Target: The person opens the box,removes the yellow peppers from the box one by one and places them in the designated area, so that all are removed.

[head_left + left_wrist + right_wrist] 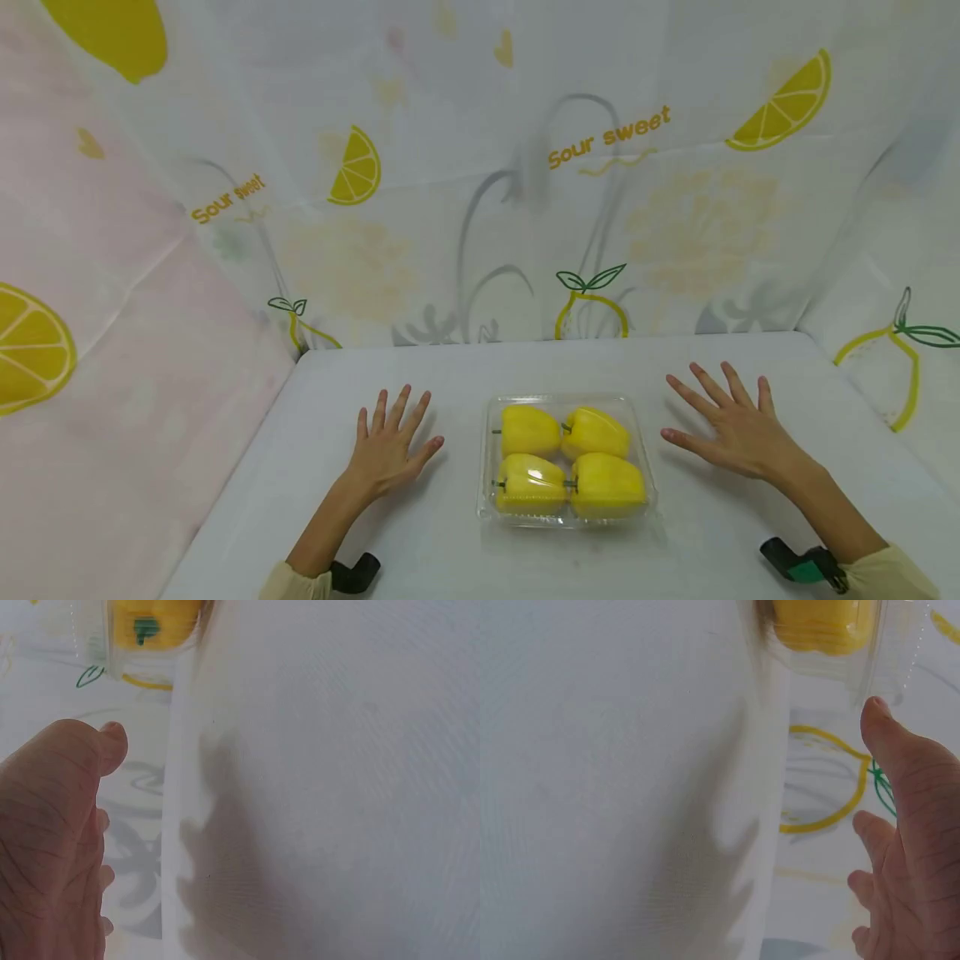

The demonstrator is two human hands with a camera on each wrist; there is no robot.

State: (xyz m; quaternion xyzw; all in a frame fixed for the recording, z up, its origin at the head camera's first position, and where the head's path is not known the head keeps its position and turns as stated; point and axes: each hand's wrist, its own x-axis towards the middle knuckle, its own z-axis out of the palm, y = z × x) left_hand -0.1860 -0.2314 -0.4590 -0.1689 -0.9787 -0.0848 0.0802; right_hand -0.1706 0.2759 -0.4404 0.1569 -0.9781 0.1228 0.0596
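Observation:
A clear plastic clamshell box [566, 522] with its lid down stands on the white table, holding several yellow bell peppers [609, 486] with green stems. To the left of the box, my left hand [386, 454] is spread, fingers apart, touching nothing. My right hand [738, 429] is likewise spread to the right of the box, apart from it. In the left wrist view, the thumb [112, 746] shows beyond the palm, and one pepper [161, 626] appears through the plastic. Another pepper [825, 626] shows above the thumb in the right wrist view.
The white table [405, 550] ends at the back against a hanging cloth [450, 167] printed with lemons and lettering. Similar cloth hangs at both sides. Dark wrist-worn devices [356, 573] sit by both cuffs.

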